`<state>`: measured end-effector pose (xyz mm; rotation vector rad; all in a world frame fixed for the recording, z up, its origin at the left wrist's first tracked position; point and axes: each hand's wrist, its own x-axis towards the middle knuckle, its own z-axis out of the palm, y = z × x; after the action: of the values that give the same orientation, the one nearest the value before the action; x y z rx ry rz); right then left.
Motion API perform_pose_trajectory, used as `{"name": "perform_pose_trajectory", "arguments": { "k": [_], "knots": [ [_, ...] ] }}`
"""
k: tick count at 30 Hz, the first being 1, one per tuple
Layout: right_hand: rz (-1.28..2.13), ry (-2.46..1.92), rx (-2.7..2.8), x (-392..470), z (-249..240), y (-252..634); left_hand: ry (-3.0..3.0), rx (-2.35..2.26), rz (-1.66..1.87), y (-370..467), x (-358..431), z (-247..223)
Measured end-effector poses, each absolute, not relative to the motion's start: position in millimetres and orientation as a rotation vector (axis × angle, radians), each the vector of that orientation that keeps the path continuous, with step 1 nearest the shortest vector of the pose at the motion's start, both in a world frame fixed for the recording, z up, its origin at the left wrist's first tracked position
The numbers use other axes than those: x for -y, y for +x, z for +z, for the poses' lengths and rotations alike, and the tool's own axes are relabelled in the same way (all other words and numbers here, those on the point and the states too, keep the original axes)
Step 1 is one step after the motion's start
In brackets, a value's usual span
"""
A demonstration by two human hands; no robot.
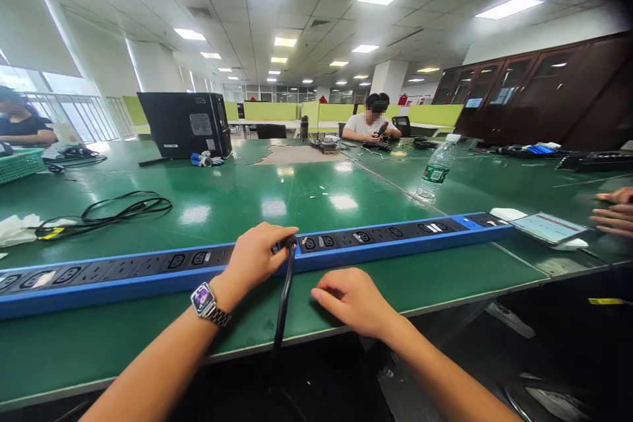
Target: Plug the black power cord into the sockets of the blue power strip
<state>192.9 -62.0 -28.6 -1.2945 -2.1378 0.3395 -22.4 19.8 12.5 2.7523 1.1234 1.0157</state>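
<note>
A long blue power strip (376, 252) with black sockets lies across the green table. My left hand (262, 252), wearing a watch (202, 300) at the wrist, is closed on a black plug (291, 242) at the middle of the strip. The plug's cable (283, 310) hangs down over the table's front edge. My fingers partly hide the plug, and I cannot tell how deep it sits in a socket. My right hand (353, 297) rests on the table just in front of the strip, loosely closed with nothing visible in it.
A clear bottle (438, 168) stands behind the strip. A tablet (551, 229) lies by its right end, near another person's hand (616, 211). Coiled black cable (123, 208) is at left, a black computer case (185, 125) farther back. Someone sits across the table (321, 175).
</note>
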Motion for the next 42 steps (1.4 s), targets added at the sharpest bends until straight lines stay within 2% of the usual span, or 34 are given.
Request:
{"name": "perform_pose_trajectory", "arguments": {
  "k": [9,16,22,27,42],
  "knots": [
    [0.349,-1.302,2.129,60.7,-27.0,191.7,2.751,-1.005,1.018,-21.5,-19.1,7.8],
    [0.346,-1.308,2.141,61.9,-26.5,191.4,2.366,-1.002,1.491,-10.5,-23.9,14.8],
    [0.324,-1.317,2.132,61.8,-25.8,191.3,2.442,-1.068,1.195,48.9,-19.9,22.1],
    [0.474,-1.329,2.092,62.0,-27.8,193.7,2.531,-1.289,0.974,85.8,-15.2,25.7],
    [0.407,-1.196,2.112,58.1,-30.3,194.1,2.692,-1.186,0.86,101.3,-23.3,20.2]
  ]
}}
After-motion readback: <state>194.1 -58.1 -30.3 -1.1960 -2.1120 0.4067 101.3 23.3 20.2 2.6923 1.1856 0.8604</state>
